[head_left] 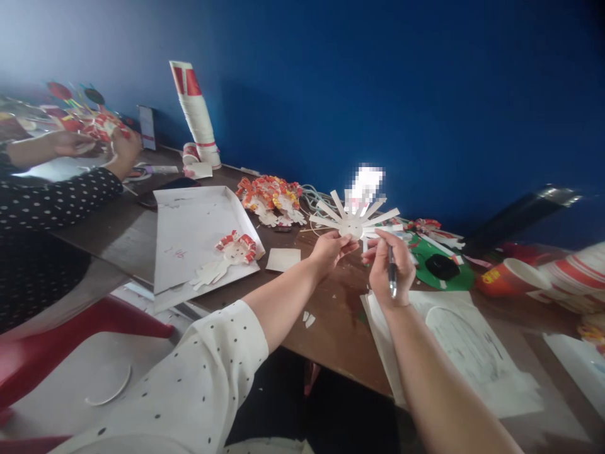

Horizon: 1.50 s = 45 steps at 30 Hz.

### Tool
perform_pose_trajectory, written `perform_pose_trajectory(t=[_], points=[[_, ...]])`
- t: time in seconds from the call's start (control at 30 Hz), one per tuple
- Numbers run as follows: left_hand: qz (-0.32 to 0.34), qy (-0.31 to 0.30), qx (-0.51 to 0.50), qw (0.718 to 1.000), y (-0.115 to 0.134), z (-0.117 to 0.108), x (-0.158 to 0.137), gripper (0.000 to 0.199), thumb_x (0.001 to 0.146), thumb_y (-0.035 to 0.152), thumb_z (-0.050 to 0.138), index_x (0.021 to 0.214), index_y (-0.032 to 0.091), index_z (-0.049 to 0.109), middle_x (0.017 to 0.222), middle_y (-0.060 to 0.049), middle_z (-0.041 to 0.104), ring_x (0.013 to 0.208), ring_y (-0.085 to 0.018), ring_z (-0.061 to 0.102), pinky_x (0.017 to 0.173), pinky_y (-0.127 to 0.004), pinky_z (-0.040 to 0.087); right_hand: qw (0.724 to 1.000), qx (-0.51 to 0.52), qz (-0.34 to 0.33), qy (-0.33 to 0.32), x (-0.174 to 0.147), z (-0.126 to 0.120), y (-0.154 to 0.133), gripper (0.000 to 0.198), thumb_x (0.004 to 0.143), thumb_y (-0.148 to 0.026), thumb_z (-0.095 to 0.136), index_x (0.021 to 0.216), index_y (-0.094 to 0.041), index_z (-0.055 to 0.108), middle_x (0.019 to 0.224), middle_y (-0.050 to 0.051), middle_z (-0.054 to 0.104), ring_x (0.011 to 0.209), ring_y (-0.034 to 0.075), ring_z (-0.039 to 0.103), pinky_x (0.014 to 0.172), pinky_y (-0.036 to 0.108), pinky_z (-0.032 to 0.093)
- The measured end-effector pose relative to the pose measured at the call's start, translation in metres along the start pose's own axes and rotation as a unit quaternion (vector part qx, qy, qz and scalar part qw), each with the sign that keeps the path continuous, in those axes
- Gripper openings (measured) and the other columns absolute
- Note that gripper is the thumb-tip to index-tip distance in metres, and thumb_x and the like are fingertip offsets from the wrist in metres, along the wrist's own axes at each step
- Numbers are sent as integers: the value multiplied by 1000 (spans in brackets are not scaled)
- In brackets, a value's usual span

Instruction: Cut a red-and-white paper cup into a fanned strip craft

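Observation:
A white paper cup (350,227), cut into strips that fan outward from its round base, is pinched at the near edge by my left hand (331,251). Small dark marks show on the base. My right hand (393,265) is closed around a pen (392,272) and sits just right of the cut cup, against its right-hand strips. Whether the pen tip touches the paper I cannot tell. Left of my forearm, a paper figure with a red-and-white curled rim (236,247) lies in a white box lid (189,233).
Several finished-looking paper figures (271,197) are heaped behind the lid. A tall cup stack (198,116) leans at the back. At right are a green disc (444,265), paper sheets (467,334) and orange cups (513,277). A co-worker's hands (123,148) hold a red-and-white piece at left.

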<state>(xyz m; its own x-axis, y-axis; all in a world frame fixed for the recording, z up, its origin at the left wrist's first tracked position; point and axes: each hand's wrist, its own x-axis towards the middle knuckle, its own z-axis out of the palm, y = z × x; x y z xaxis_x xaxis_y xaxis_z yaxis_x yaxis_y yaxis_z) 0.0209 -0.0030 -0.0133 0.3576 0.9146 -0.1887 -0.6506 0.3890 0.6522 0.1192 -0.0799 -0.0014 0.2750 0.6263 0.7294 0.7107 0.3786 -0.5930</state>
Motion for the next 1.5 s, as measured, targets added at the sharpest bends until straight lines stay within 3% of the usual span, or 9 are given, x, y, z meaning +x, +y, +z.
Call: perform_pose_trajectory(t=[0.2,0.33,0.6,0.77,1.03,1.13,1.23,1.33,1.5], points=[[2,-9,-5,1000,-1,-1,-1,14,81,0,59,70,8,64,73,-7,65,70,-11,63,96,-37,51,987,-114,-107,27,8,-7,-5,62,94,-23,38,152,-23,19,137,17,48,103,24,61,79,40,57],[0,2,-6,1000,-3,-2,2,17,84,0,54,72,7,64,74,-8,66,71,-11,65,94,-34,52,978,-108,-177,-10,13,-10,-4,77,88,-12,37,155,-30,2,148,14,35,99,23,62,85,46,55],[3,-5,-2,1000,-4,-6,6,16,83,1,55,72,8,64,73,-7,66,70,-11,65,93,-34,53,993,-20,-89,-78,7,-17,-6,82,84,-28,52,155,-28,10,142,16,43,91,23,60,66,39,56],[1,-5,-2,1000,-3,-5,4,16,83,0,55,73,7,65,73,-8,65,69,-11,64,94,-35,52,999,20,-11,-48,8,-11,0,67,90,-37,52,151,-25,28,119,13,61,73,18,59,60,36,55],[-2,-3,-5,1000,-6,-5,6,14,82,0,57,74,7,65,76,-8,66,69,-11,64,92,-35,53,989,120,80,-34,15,-14,-7,99,87,-38,62,154,-24,-10,86,9,69,44,16,55,41,30,45],[-2,-4,3,1000,-5,-5,5,14,83,1,56,75,7,65,76,-7,66,70,-11,64,92,-35,53,982,139,119,-42,17,-15,-4,88,82,-41,69,153,-23,20,79,5,70,40,14,52,41,30,46],[-4,1,7,1000,-4,-4,3,13,83,1,57,74,8,64,75,-7,66,69,-11,64,93,-35,52,975,169,142,-22,18,-14,1,44,80,-43,71,117,-20,65,80,4,70,48,12,58,51,30,53],[-4,3,10,1000,-2,-3,2,13,83,2,57,74,8,63,73,-7,65,68,-10,64,92,-35,53,966,209,151,14,18,-11,3,29,80,-43,70,94,-18,72,87,5,71,61,13,65,58,29,56],[-3,1,16,1000,-4,-4,4,13,83,3,57,74,8,64,74,-6,66,68,-10,64,91,-33,53,986,131,88,48,16,-11,-2,29,84,-43,67,99,-18,71,73,0,68,51,11,62,52,26,53]])
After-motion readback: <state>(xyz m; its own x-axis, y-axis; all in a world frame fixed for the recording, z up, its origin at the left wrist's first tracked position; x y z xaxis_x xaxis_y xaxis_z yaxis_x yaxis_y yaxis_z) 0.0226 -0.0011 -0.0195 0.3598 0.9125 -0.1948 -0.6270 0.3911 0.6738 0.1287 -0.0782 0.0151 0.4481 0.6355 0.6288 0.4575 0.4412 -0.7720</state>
